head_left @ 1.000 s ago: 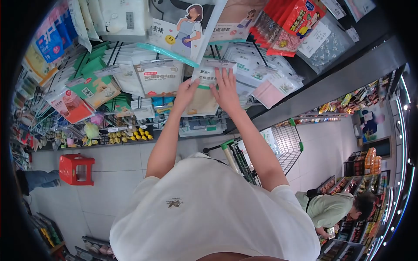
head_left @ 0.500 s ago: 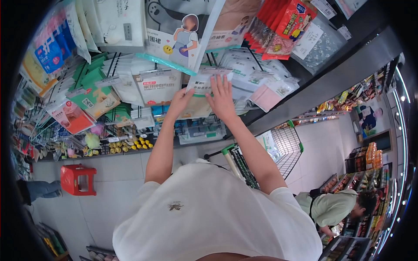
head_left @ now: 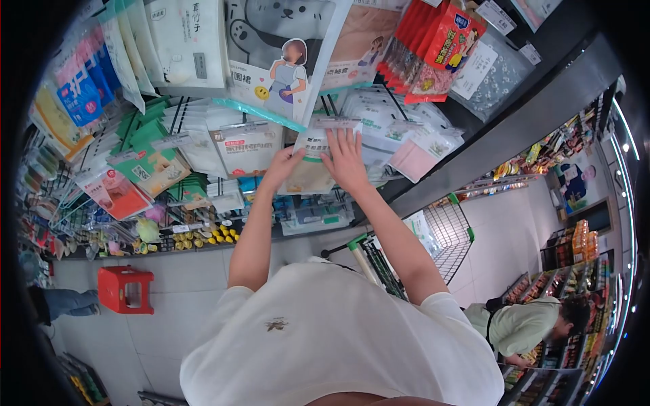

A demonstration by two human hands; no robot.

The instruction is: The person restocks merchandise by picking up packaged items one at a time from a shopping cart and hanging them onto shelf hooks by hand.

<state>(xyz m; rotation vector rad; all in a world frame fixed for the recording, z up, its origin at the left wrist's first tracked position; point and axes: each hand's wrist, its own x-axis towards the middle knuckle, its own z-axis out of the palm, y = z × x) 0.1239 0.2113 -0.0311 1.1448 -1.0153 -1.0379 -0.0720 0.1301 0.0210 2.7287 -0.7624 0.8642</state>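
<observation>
My left hand [head_left: 280, 170] is at the left edge of a hanging flat packet [head_left: 308, 177] with a white printed header and a beige lower part. Its thumb rests on the front of the packet, and the other fingers are largely hidden. My right hand [head_left: 347, 161] lies flat on the packet's right side, fingers stretched upward over the header. Just left of the packet hangs a white pack with red and grey print [head_left: 248, 150]. Above it is a large apron pack [head_left: 281, 68] with a turquoise bottom edge.
Red snack-like packets [head_left: 433, 51] and pink-and-white packs [head_left: 423, 157] hang to the right. A shopping cart [head_left: 452, 237] stands beside me on the right. On the floor at left is a red stool [head_left: 126, 287]. Another person [head_left: 525, 328] bends toward the shelves at lower right.
The view has shifted slightly, so the shelf goods sit a little lower in it. Both hands stay on the same packet, and the beige part shows more clearly.
</observation>
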